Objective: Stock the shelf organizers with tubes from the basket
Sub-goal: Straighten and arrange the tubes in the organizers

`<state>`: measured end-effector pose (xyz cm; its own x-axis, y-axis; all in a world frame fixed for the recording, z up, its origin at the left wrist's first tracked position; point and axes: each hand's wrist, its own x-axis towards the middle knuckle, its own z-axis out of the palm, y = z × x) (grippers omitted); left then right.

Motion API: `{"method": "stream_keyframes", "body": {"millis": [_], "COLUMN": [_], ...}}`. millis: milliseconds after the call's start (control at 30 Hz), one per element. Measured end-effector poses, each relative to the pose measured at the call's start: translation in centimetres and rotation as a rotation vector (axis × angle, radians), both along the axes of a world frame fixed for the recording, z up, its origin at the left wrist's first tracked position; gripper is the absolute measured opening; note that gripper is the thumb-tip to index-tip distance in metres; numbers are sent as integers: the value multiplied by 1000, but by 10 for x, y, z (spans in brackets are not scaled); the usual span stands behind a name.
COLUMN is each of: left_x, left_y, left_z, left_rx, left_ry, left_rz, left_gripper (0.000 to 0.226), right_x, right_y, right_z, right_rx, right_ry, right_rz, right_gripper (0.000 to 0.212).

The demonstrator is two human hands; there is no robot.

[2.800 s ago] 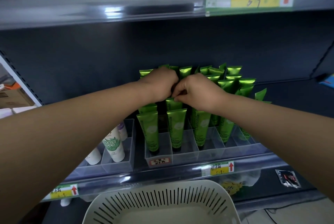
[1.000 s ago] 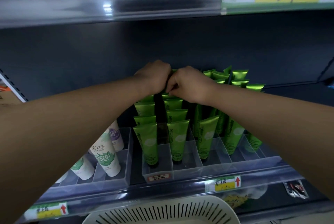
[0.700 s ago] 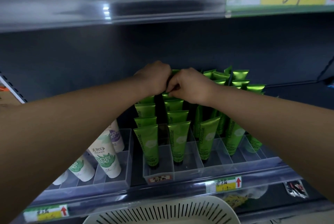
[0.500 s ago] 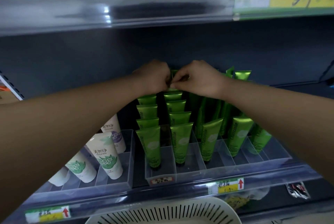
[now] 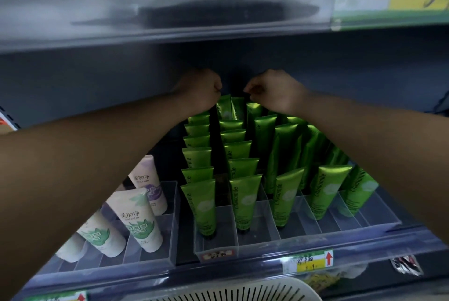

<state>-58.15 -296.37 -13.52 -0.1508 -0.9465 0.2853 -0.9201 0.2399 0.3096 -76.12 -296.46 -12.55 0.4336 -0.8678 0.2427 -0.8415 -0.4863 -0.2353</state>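
Hovering apart: left hand [image 5: 201, 92], right hand [image 5: 273, 92]

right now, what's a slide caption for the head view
Left hand and right hand, fingers curled, above the back rows of green tubes in a clear organizer, basket below.

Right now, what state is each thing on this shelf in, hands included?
left hand, fingers curled, nothing visibly held, above green tubes
right hand, fingers curled, nothing visibly held, apart from left hand
green tubes, standing cap-down in rows
clear organizer, front slots at right empty
white tubes, leaning in left organizer
basket, at bottom edge, contents out of view
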Motion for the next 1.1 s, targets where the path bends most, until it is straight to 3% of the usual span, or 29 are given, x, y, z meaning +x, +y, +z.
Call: {"method": "stream_keyframes", "body": {"millis": [200, 433, 733, 1100], "left_x": [-5, 2, -6, -4], "left_y": [-18, -22, -16, -8], "left_z": [-9, -13, -13, -9], "left_rx": [13, 24, 60, 46], "left_ry": [-123, -92, 9, -32], "left_rz": [13, 78, 44, 45], "left_gripper": [22, 24, 15, 16], "right_x": [26, 47, 33, 41], "right_y": [-23, -34, -36, -8], "right_z": [-12, -24, -26, -11], "right_rx": [62, 162, -28, -18], "right_ry": [161, 247, 105, 63], "right_rz": [-36, -69, -50, 137], "right_gripper": [35, 35, 27, 17]}}
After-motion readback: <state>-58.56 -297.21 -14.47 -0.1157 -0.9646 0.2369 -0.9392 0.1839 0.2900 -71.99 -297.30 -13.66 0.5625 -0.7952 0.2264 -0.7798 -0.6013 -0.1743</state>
